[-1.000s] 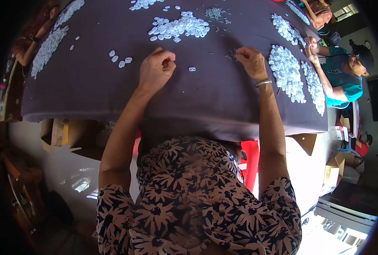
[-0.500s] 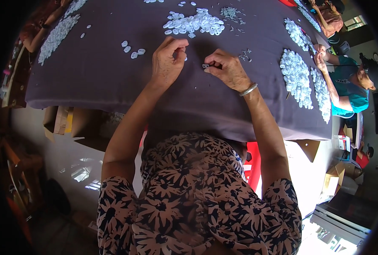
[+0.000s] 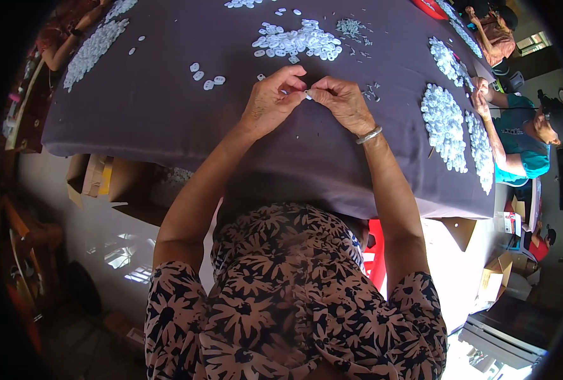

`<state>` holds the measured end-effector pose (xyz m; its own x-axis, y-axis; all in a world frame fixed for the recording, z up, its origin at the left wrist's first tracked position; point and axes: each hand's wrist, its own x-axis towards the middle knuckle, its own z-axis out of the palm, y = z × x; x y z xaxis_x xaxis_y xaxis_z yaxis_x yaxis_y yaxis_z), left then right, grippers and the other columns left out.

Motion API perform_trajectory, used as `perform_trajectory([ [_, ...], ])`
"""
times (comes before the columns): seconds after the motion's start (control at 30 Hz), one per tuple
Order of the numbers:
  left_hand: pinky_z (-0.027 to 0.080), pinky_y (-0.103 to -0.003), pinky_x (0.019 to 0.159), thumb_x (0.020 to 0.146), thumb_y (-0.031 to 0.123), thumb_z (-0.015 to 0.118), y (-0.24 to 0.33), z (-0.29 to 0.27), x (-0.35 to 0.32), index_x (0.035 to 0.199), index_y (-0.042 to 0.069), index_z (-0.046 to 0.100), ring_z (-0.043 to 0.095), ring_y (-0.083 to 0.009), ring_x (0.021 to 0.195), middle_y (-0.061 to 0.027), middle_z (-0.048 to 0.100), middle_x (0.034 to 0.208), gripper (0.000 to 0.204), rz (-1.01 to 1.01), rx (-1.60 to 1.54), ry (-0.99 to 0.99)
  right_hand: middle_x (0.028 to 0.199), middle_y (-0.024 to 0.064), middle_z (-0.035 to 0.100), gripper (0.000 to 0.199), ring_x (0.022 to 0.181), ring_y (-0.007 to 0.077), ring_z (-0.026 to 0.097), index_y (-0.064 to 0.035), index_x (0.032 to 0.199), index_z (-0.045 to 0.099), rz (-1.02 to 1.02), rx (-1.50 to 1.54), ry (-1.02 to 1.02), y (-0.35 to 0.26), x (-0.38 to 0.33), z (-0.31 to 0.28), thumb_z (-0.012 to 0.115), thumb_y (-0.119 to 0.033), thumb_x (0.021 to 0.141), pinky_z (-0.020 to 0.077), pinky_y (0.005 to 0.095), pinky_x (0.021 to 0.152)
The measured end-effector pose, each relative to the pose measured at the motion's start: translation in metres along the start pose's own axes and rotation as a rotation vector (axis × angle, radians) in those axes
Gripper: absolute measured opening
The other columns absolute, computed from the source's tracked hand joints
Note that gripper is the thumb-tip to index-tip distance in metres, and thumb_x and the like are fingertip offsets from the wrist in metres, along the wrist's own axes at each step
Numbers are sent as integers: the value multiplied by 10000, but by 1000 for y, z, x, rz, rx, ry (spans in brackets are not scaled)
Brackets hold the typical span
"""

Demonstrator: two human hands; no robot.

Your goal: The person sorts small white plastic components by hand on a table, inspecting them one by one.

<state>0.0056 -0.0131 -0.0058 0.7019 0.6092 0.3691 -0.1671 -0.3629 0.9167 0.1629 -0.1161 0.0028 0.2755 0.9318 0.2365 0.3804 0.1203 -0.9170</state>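
Both hands now met: I see left hand (image 3: 270,101) and right hand (image 3: 343,104) pinching small white piece (image 3: 307,95) together over purple cloth (image 3: 167,114), near white pile (image 3: 300,41).

left hand (image 3: 272,101), right hand (image 3: 340,104), fingertips apparently pinched together

Bare cloth (image 3: 167,107) left; white pieces (image 3: 297,43) ahead

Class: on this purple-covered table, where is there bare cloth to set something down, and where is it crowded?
Bare cloth: left of the left hand, toward the near edge. Also between the right hand and the right-side white heap. Crowded: beyond the hands, by the white pile.
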Motion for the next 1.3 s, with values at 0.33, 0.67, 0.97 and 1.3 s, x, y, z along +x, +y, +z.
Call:
perform_trajectory([
  [0.33,467,-207,617,822,13,634,-2,-5,4,1127,33,533,575,-58,725,-10,626,813,321,-124,-180,-135,775,-34,593,178,744,37,499,0,888,665,47,94,-44,-3,-3,2,661,-175,856,422,199,678],
  [0.67,465,-223,600,796,-2,647,-2,-12,4,1117,19,539,572,-74,718,-44,630,820,339,-179,-309,22,740,-38,577,114,617,26,442,-38,883,666,119,186,262,-12,1,-54,640,-148,863,370,187,565],
  [0.97,478,-204,577,814,10,646,-6,-6,5,1115,19,517,564,-54,704,-38,623,808,328,-174,-275,-24,746,31,625,161,689,115,575,-59,869,654,110,-483,7,-3,12,-81,701,-170,762,466,260,661],
  [1.3,471,-209,592,808,32,666,-5,-7,6,1125,37,517,592,-81,733,-47,637,836,351,-247,-292,-20,731,55,614,183,709,145,596,-43,812,632,153,-893,-282,-13,39,-63,691,-206,752,470,289,645],
])
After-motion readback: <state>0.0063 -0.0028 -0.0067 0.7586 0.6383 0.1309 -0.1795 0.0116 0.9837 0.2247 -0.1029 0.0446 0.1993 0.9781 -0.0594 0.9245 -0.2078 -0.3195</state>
